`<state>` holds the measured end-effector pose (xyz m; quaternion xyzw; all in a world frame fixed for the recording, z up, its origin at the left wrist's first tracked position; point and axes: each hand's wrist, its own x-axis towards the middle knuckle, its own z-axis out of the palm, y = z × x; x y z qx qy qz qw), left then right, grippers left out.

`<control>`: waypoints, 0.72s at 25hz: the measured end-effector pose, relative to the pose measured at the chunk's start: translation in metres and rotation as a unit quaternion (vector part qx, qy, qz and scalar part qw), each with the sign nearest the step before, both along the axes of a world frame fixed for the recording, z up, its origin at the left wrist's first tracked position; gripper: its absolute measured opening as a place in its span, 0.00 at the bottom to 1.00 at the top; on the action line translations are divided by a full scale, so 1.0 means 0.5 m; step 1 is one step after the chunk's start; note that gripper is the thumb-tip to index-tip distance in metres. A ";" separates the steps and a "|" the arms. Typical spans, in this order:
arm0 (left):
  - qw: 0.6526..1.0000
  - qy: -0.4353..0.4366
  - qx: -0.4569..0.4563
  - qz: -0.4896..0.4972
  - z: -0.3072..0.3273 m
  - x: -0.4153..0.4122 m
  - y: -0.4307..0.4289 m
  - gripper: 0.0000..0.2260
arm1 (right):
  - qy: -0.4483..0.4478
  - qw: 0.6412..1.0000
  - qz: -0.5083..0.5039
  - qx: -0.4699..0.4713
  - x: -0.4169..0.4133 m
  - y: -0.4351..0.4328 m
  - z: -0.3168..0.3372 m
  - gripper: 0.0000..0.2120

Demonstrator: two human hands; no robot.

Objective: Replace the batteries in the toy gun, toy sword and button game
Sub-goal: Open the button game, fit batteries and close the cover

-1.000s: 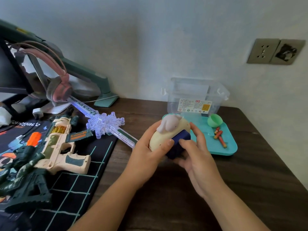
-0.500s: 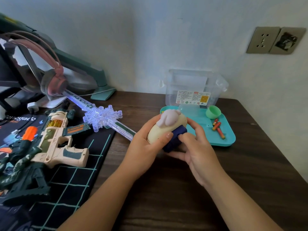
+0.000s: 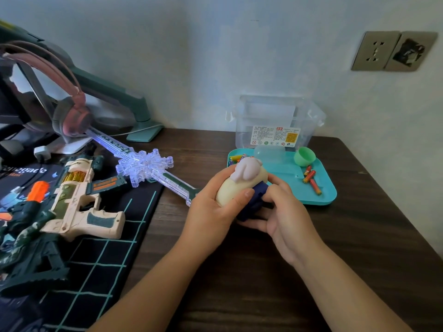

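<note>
your left hand [image 3: 211, 209] and right hand [image 3: 285, 219] both curl round the button game [image 3: 239, 185], frame centre, gripping it.

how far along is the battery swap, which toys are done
Looks done: the clear snowflake toy sword lies glowing, so it seems powered. In hand: the left hand grips the cream bunny-topped button game, the right hand its navy base. Left: red batteries lie on the teal tray; the beige toy gun rests untouched, state unclear.
</note>
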<state>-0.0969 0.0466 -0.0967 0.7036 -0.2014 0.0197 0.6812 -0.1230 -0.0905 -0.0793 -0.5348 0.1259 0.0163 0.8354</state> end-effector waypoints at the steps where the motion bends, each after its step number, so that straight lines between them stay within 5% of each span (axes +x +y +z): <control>1: 1.000 -0.001 0.001 0.001 -0.001 0.000 -0.001 0.21 | 0.001 1.000 0.002 0.010 -0.002 -0.001 0.003 0.21; 6: 0.998 0.023 -0.031 0.045 -0.002 0.013 0.002 0.15 | 0.003 0.994 -0.001 0.107 -0.012 0.001 0.015 0.26; 13: 0.984 0.106 -0.096 0.106 0.004 0.036 0.019 0.11 | 0.077 0.974 -0.010 0.213 -0.015 0.010 0.021 0.14; 15: 0.978 0.132 -0.118 0.111 0.006 0.037 0.020 0.11 | 0.080 0.988 -0.022 0.127 -0.016 0.014 0.023 0.15; 18: 0.969 0.161 -0.158 0.098 0.010 0.037 0.023 0.15 | 0.072 0.980 -0.013 -0.186 -0.019 0.014 0.019 0.21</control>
